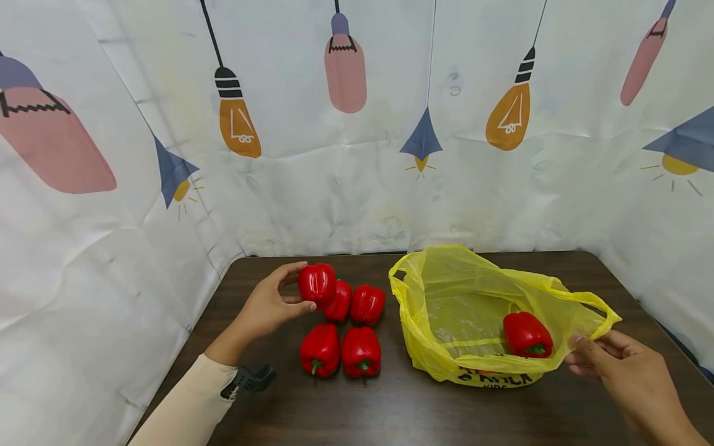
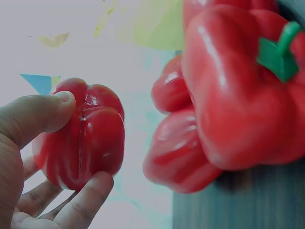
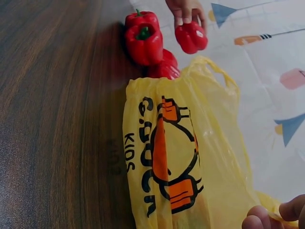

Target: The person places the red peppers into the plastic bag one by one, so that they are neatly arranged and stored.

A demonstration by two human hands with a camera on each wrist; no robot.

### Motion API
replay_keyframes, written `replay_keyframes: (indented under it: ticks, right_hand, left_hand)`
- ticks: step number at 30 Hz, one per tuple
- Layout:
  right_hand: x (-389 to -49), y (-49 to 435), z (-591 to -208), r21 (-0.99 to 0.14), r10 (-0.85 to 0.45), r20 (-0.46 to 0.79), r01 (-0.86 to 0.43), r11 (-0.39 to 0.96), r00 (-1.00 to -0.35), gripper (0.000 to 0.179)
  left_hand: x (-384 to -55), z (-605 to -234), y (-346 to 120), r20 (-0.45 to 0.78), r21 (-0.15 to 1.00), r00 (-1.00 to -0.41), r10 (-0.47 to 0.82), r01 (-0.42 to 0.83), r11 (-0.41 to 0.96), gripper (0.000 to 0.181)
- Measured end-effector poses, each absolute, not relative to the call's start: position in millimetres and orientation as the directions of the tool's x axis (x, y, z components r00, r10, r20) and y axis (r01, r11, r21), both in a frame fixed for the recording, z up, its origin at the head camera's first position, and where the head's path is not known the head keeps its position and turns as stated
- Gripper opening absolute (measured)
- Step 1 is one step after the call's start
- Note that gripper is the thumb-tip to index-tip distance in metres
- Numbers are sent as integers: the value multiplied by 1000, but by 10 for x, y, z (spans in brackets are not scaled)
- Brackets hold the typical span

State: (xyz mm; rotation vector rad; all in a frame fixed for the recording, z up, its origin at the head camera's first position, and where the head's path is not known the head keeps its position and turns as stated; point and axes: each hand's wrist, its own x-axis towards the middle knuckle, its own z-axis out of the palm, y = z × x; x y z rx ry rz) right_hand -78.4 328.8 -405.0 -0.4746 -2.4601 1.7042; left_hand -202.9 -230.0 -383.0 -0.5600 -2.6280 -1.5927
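My left hand [image 1: 273, 303] grips a red bell pepper [image 1: 317, 284] between thumb and fingers, held above the table; the left wrist view shows the same pepper [image 2: 90, 138] from its lobed end. Two peppers [image 1: 367, 304] stand just behind it, and two more with green stems [image 1: 361, 352] stand in front. At the right, my right hand [image 1: 625, 365] pinches the rim of a yellow plastic bag [image 1: 413, 337] near its handle. The bag's mouth gapes, and one red pepper [image 1: 527, 334] lies inside. In the right wrist view, printed lettering and a cartoon show on the bag [image 3: 219, 143].
The dark wooden table [image 1: 390, 415] runs back to a pale curtain [image 1: 346, 204] printed with lamps and bulbs. A black band [image 1: 256, 379] sits at my left wrist, beside the sleeve.
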Motion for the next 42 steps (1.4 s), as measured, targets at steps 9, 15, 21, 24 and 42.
replay_keyframes:
  ticks: [9, 15, 21, 24, 42]
  right_hand:
    - [-783, 3282, -4064, -933, 313, -94, 193, 302, -945, 53]
    - [-791, 3278, -4055, -929, 316, -101, 203, 310, -944, 59]
    - [-791, 3272, -4053, -921, 314, -101, 208, 328, -944, 63]
    - [-793, 3271, -4054, -923, 315, -101, 207, 324, -944, 61]
    - [-809, 3265, -4038, -919, 305, -98, 204, 339, -947, 64]
  left_hand:
    - [-2033, -3707, -2180, 217, 860, -926, 310, 331, 389, 82]
    - [-2018, -3638, -2076, 236, 852, -914, 330, 358, 382, 80]
    - [-2004, -3581, -1965, 228, 851, -913, 338, 355, 386, 79]
    - [-1997, -3546, -1909, 222, 856, -912, 345, 352, 379, 79]
    - [-1981, -3396, -1625, 281, 833, -882, 378, 420, 360, 76]
